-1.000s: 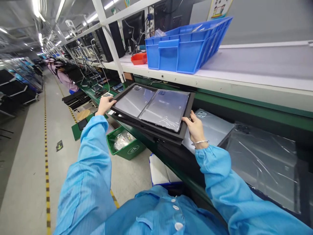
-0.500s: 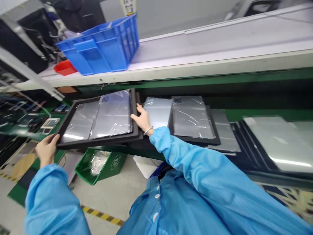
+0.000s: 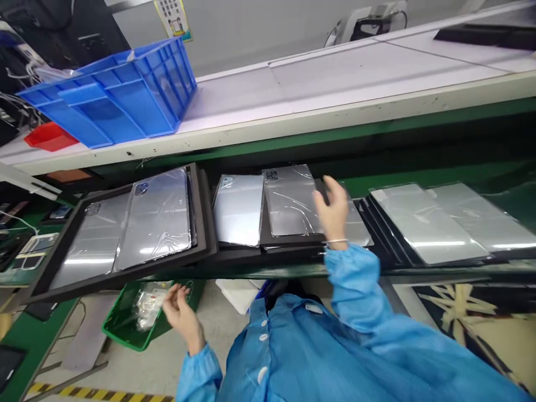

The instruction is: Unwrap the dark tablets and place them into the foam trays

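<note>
My right hand [image 3: 334, 211] is over the right part of a black foam tray [image 3: 288, 239], thumb and fingers apart, nothing visibly in it. Just left of it lies a grey tablet [image 3: 291, 204] in clear film, back side up. A lighter silver tablet [image 3: 238, 209] rests beside that one. My left hand [image 3: 183, 317], empty with loosely bent fingers, hovers in front of the bench edge. Further left, a black tray [image 3: 201, 215] sits tilted, holding two film-wrapped grey tablets [image 3: 154, 220], one overlapping the other.
Pale flat panels [image 3: 427, 223] lie on dark trays to the right. A white shelf [image 3: 251, 120] runs behind, bearing a blue crate [image 3: 125, 100] and a red bin [image 3: 50, 137]. Below the bench stands a green bin [image 3: 125, 329] with plastic bags inside.
Both hands have let go of the left tray, which now lies on the bench. My right hand has moved right to the other tray; my left has drawn back toward my body.
</note>
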Motion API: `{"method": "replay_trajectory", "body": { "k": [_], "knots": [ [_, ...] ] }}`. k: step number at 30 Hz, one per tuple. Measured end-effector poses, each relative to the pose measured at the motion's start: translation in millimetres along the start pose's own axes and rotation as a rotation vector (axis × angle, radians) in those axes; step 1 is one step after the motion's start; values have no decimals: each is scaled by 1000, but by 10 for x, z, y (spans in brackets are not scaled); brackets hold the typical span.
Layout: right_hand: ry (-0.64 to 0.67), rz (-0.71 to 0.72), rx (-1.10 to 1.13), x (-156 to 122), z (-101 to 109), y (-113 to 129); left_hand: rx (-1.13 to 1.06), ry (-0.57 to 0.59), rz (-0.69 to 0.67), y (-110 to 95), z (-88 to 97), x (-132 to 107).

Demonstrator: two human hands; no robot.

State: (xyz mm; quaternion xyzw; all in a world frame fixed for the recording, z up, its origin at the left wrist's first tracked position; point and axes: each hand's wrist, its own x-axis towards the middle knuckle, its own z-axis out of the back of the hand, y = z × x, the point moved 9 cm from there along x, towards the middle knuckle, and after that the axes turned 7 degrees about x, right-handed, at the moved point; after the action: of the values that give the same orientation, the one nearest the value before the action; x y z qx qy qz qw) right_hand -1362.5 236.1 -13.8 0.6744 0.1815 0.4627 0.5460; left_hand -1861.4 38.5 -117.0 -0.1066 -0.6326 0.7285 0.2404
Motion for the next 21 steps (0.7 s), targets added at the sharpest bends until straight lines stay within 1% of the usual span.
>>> {"method": "replay_trajectory", "body": {
  "k": [1, 2, 3, 4, 5, 7, 9, 10, 12, 15, 17, 18, 20, 21],
  "knots": [
    [-63, -170, -71, 50, 321, -338, -29, 56, 54, 139, -212, -120],
    [-30, -357, -96, 55, 499, -671, -47, 85, 95, 233, -390, -192],
    [7, -438, -87, 58, 605, -881, -66, 103, 127, 285, -547, -225],
    [75, -519, -65, 38, 626, -1056, -83, 120, 151, 301, -690, -231],
    [156, -570, -27, 12, 584, -1166, -98, 133, 167, 284, -816, -218],
    [299, -625, 53, -44, 428, -1244, -127, 143, 187, 195, -1021, -164],
    [380, -659, 115, -71, 293, -1218, -149, 127, 207, 100, -1151, -88],
    [395, -667, 135, -64, 259, -1189, -156, 109, 221, 66, -1186, -46],
    [400, -662, 173, -13, 249, -1119, -166, 58, 256, 32, -1199, 36],
    [396, -603, 214, 92, 360, -1016, -184, -25, 288, 16, -1127, 90],
    [401, -573, 200, 133, 509, -982, -194, -83, 281, -5, -1044, 30],
    [404, -572, 182, 140, 606, -979, -198, -108, 277, -15, -999, -38],
    [400, -588, 129, 147, 859, -981, -206, -129, 284, -21, -920, -243],
    [385, -596, 92, 156, 1024, -977, -212, -113, 300, -14, -895, -373]
  ]
}}
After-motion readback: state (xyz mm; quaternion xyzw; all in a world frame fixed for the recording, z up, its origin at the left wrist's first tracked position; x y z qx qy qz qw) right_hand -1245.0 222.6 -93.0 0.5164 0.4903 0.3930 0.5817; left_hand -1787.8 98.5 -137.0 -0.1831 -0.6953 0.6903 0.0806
